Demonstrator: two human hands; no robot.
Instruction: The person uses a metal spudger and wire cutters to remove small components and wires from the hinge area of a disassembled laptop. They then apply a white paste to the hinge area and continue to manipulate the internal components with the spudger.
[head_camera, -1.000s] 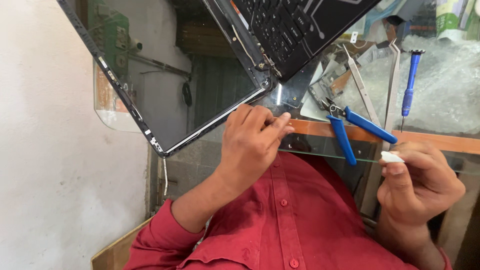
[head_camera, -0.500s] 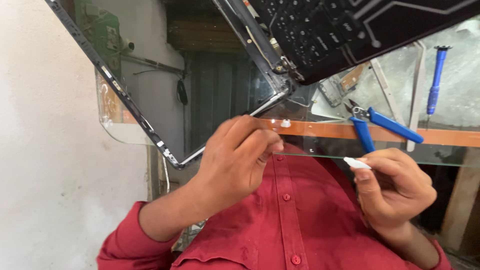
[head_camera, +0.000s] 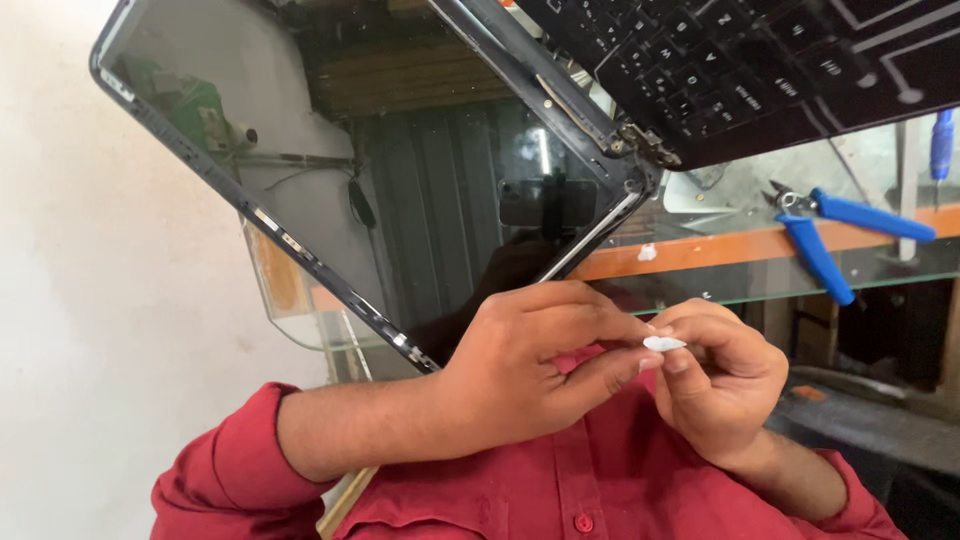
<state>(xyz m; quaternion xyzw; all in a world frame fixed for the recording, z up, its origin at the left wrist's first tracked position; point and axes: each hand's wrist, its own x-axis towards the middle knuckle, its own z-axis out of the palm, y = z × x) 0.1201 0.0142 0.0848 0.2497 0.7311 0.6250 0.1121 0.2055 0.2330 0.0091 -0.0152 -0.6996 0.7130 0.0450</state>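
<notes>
Low in the centre of the head view, I am watching the left hand (head_camera: 520, 365) and the right hand (head_camera: 720, 385) meeting fingertip to fingertip in front of a red buttoned shirt (head_camera: 560, 490). Between them sits a small white scrap (head_camera: 663, 343), flat and oval, perhaps tape or plastic; I cannot tell which. The right fingers (head_camera: 690, 350) are pinching narrow on it, and the left fingers (head_camera: 610, 365) are closing on its near end, likely to steady something so tiny. Both hands are hanging apart from the counter.

Across the upper half of the frame, an open laptop (head_camera: 620, 150) is tilting, its glossy dark screen (head_camera: 330, 150) mirroring the room and its matte black keyboard (head_camera: 730, 60) running off the upper right. A bare metal hinge is showing where the two halves join.

At the right edge, blue-handled pliers (head_camera: 830, 225) are lying on the glass-topped counter (head_camera: 700, 245) with an orange-brown wooden rim, and a small white bit is resting on that rim.
</notes>
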